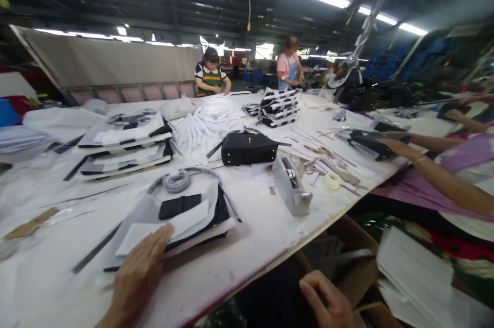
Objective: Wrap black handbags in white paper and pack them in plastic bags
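My left hand lies with fingers stretched flat on the near edge of a flattened black bag. White paper sheets and a small black strap piece lie on top of this bag. A coiled grey wrapped strap rests at its far end. Low in the view, past the table edge, my right hand is held with curled fingers. Whatever it may hold is hidden.
On the white table stand a black handbag, a tape dispenser, stacked bags and paper scraps. A co-worker's hands work on a bag at right. Below the edge, a cardboard box sits near white sheets.
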The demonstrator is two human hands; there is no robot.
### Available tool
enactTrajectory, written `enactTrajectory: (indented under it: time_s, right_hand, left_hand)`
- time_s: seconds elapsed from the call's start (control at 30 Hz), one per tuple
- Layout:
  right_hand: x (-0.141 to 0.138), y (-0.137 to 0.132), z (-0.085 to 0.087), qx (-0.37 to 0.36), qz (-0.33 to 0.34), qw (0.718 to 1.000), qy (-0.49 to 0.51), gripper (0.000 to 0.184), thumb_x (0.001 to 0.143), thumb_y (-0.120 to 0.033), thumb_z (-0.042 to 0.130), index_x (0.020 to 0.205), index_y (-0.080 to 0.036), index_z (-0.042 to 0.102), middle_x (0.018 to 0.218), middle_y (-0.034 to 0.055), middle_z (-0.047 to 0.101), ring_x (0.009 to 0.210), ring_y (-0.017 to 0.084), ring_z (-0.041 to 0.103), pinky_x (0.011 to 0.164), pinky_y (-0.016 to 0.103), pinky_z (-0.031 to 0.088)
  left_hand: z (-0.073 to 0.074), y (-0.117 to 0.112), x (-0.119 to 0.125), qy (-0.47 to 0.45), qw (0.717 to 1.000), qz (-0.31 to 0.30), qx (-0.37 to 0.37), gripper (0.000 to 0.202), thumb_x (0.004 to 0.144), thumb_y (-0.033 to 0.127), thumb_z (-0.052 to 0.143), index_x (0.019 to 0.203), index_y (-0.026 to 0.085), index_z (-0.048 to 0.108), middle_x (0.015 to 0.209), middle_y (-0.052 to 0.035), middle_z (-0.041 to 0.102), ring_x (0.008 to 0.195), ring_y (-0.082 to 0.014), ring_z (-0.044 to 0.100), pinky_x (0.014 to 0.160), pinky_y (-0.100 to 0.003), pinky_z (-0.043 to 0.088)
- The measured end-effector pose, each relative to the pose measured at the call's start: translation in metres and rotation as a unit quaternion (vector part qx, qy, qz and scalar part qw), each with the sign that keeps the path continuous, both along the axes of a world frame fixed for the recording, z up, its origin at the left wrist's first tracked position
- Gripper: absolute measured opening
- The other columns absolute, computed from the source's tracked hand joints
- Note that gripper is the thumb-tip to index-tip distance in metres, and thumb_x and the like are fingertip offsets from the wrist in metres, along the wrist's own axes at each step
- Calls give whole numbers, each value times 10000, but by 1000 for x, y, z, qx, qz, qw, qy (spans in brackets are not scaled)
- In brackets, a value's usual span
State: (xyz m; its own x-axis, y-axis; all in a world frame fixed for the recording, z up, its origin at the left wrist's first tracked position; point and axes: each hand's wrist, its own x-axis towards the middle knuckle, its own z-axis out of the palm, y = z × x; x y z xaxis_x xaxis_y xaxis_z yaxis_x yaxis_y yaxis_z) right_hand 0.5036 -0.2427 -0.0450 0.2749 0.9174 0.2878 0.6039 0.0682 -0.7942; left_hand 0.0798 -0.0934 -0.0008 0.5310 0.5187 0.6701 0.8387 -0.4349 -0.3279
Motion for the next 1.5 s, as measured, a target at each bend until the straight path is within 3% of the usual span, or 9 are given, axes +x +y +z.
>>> enactTrajectory:
  time_s: [0.13,0.27,0.4,0.5,0.6,0.8,1.17,1.37,1.5]
  right_hand:
    - [-26,70,56,28,38,999,5,349,872,-515,565,661,-238,593,653,19,628,647,184,600,630,248,500]
    - [-57,138,80,36,69,997,13,303,872,-472,573,673,-244,586,670,28,622,683,207,591,682,298,479]
    - [-91,200,74,31,127,991,-14,162,846,-393,634,865,-241,685,938,65,706,919,243,625,871,352,461]
    - [-115,235,55,-21,163,983,-87,364,720,-327,770,1068,-255,693,1232,84,655,1161,296,541,1012,430,382]
    - [-124,257,40,-67,156,978,-123,143,747,-279,732,886,-249,717,1119,76,693,1120,295,538,1001,446,363]
    - [-108,279,51,-53,96,994,13,183,774,-353,626,652,-218,599,715,39,632,773,222,571,827,363,459]
    - [-88,257,159,-25,153,961,229,404,742,-573,685,768,-173,634,759,22,641,719,162,582,664,273,530]
    - [-61,262,130,-145,95,984,45,228,644,-388,763,629,-188,654,658,16,650,702,192,600,649,292,493]
    - [-63,278,100,-150,36,982,114,156,585,-209,807,681,-223,685,854,20,708,938,239,617,801,309,491]
  left_hand:
    - [7,-6,-9,-26,1000,-2,4,725,834,31,366,1527,215,256,1190,-72,693,1018,-210,679,961,-343,495]
    - [3,-25,-30,-50,999,4,-17,665,868,48,369,1505,232,325,1243,-64,669,1083,-195,658,1056,-335,439]
    - [-2,-43,-43,-59,997,-2,-39,586,917,121,390,1492,233,359,1268,-56,659,1137,-189,637,1144,-342,359]
    - [2,-46,-39,-59,998,-6,-29,582,918,106,395,1486,227,369,1246,-50,673,1135,-172,639,1164,-332,330]
    - [8,-45,-32,-75,997,-4,-24,586,917,72,384,1486,209,367,1229,-58,682,1151,-168,630,1162,-332,333]
    - [5,-44,-32,-76,997,-1,-26,605,910,20,358,1488,199,356,1271,-49,660,1168,-146,619,1177,-322,310]
    - [-4,-43,-33,-103,994,-17,-17,567,893,-25,347,1412,172,465,1303,-61,638,1198,-152,598,1167,-337,322]
    - [-5,-42,-33,-106,994,-11,-8,578,905,4,336,1438,205,437,1292,-49,647,1173,-143,616,1160,-321,335]
    - [-4,-43,-32,-103,995,-9,-9,568,915,16,327,1441,203,432,1299,-50,642,1178,-146,613,1176,-335,308]
